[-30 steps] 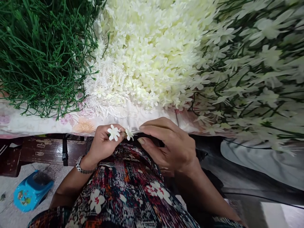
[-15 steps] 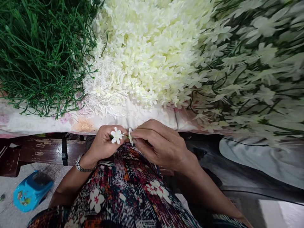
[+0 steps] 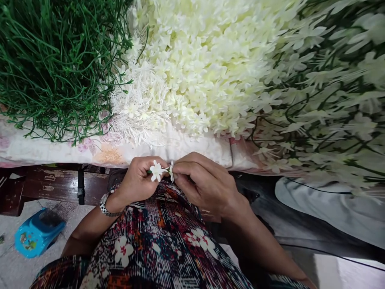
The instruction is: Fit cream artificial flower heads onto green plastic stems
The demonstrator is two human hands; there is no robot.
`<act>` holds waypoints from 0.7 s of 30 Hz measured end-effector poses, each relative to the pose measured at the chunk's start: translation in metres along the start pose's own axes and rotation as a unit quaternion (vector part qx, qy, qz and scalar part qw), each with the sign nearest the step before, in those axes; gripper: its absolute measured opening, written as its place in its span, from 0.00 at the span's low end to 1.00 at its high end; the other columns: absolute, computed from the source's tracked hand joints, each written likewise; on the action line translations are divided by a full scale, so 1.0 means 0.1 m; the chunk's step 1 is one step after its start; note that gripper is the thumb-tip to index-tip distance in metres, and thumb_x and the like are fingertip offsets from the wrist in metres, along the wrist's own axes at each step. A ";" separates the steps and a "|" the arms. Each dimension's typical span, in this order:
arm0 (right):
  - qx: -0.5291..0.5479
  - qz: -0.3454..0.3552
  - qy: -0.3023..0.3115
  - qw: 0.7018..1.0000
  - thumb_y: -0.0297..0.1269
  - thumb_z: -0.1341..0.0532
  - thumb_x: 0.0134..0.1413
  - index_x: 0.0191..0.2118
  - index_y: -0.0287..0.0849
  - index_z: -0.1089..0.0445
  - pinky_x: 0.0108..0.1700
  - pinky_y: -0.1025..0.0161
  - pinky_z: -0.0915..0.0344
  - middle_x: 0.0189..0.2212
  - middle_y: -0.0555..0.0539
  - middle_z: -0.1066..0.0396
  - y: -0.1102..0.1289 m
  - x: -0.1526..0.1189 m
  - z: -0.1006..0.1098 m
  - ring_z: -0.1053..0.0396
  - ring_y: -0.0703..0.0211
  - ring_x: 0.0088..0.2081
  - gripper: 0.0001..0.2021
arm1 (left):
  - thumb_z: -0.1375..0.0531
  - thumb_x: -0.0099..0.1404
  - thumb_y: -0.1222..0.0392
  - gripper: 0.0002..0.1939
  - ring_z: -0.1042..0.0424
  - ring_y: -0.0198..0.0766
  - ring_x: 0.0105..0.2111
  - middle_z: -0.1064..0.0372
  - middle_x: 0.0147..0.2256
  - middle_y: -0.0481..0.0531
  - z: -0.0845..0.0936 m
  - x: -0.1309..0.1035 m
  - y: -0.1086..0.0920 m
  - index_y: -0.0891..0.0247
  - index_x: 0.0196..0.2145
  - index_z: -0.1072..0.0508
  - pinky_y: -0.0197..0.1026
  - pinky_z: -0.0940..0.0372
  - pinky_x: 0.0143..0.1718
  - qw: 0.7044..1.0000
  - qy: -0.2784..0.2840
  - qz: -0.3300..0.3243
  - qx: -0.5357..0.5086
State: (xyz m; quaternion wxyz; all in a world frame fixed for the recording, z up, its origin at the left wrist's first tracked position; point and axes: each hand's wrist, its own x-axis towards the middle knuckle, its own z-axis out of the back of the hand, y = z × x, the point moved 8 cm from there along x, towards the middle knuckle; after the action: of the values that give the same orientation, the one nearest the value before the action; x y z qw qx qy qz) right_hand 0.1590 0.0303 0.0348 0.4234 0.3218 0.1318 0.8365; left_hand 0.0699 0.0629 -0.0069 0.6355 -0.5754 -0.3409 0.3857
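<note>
My left hand (image 3: 138, 182) pinches a thin green stem with a small white flower (image 3: 156, 171) on it, held over my lap. My right hand (image 3: 204, 184) meets it from the right, fingertips closed on a second small white flower piece (image 3: 171, 171) right beside the first. Both hands sit just in front of the table edge. A metal watch (image 3: 106, 204) is on my left wrist.
On the cloth-covered table (image 3: 45, 150) lie a heap of bare green stems (image 3: 54, 64), a pile of cream flower heads (image 3: 204, 60) with white spiky pieces (image 3: 135, 108), and finished flower sprays (image 3: 331, 92) at right. A blue object (image 3: 37, 237) lies on the floor at left.
My right hand has moved left and closed its fingertips on the second flower piece, bringing it against the flower in my left hand. The view shifted slightly.
</note>
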 end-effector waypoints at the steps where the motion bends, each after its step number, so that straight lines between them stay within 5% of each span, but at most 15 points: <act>1: -0.001 0.002 0.000 1.000 0.23 0.45 0.47 0.36 0.40 0.40 0.33 0.67 0.36 0.28 0.48 0.35 0.00 0.00 -0.01 0.37 0.65 0.32 0.09 | 0.49 0.49 0.74 0.08 0.44 0.25 0.19 0.41 0.18 0.44 0.00 0.00 0.01 0.68 0.20 0.34 0.29 0.47 0.21 1.000 -0.005 0.000 -0.005; 11: 0.026 -0.009 -0.010 1.000 0.22 0.45 0.47 0.36 0.38 0.39 0.33 0.67 0.36 0.28 0.47 0.35 -0.06 0.01 -0.06 0.38 0.65 0.32 0.09 | 0.47 0.53 0.68 0.07 0.47 0.27 0.18 0.44 0.17 0.44 0.03 0.01 0.03 0.66 0.19 0.34 0.31 0.47 0.20 0.999 -0.019 0.018 0.020; 14: 0.039 -0.013 -0.010 0.999 0.23 0.45 0.48 0.35 0.38 0.38 0.32 0.67 0.36 0.27 0.48 0.35 -0.05 0.07 0.06 0.37 0.66 0.31 0.07 | 0.45 0.55 0.65 0.05 0.38 0.31 0.23 0.36 0.23 0.48 0.07 -0.03 -0.02 0.66 0.30 0.30 0.33 0.41 0.25 0.999 0.002 0.031 0.011; 17: 0.003 -0.008 -0.067 0.998 0.23 0.44 0.47 0.34 0.38 0.37 0.31 0.67 0.36 0.27 0.48 0.34 -0.03 0.13 0.36 0.36 0.66 0.30 0.07 | 0.43 0.55 0.60 0.22 0.33 0.40 0.37 0.34 0.43 0.57 0.08 -0.07 -0.08 0.62 0.49 0.36 0.40 0.37 0.39 0.996 0.036 0.053 -0.068; 21: -0.142 -0.063 -0.191 0.969 0.23 0.45 0.48 0.40 0.45 0.39 0.31 0.65 0.37 0.31 0.49 0.33 -0.22 0.08 1.13 0.34 0.63 0.33 0.14 | 0.41 0.54 0.60 0.29 0.34 0.42 0.41 0.37 0.48 0.57 0.21 -0.10 -0.15 0.59 0.54 0.43 0.42 0.38 0.45 0.990 -0.050 0.043 -0.128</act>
State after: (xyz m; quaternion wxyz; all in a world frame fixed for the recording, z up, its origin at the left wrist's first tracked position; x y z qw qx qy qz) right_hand 0.2426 0.0448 0.1128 0.5339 0.4032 -0.0519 0.7414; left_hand 0.0485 0.0634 0.0100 0.5214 -0.6464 -0.3935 0.3943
